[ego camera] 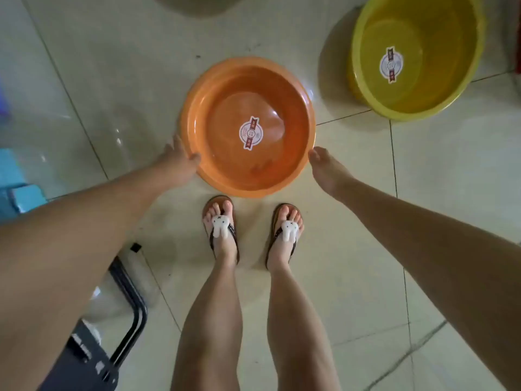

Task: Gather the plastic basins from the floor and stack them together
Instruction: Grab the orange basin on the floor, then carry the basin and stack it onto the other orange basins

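Observation:
An orange plastic basin (293, 153) with a round sticker inside is on the tiled floor just ahead of my feet. My left hand (179, 162) grips its left rim, thumb over the edge. My right hand (324, 167) touches the right rim with its fingertips, fingers curled at the edge. A yellow basin (451, 88) with the same kind of sticker stands on the floor at the upper right, apart from the orange one. Part of a grey round basin (197, 4) shows at the top edge.
My two feet in sandals (222, 230) stand right behind the orange basin. A black-framed stool or cart (124, 314) and a clear plastic container (118, 142) are at the left, with a blue object (14, 179) at the far left.

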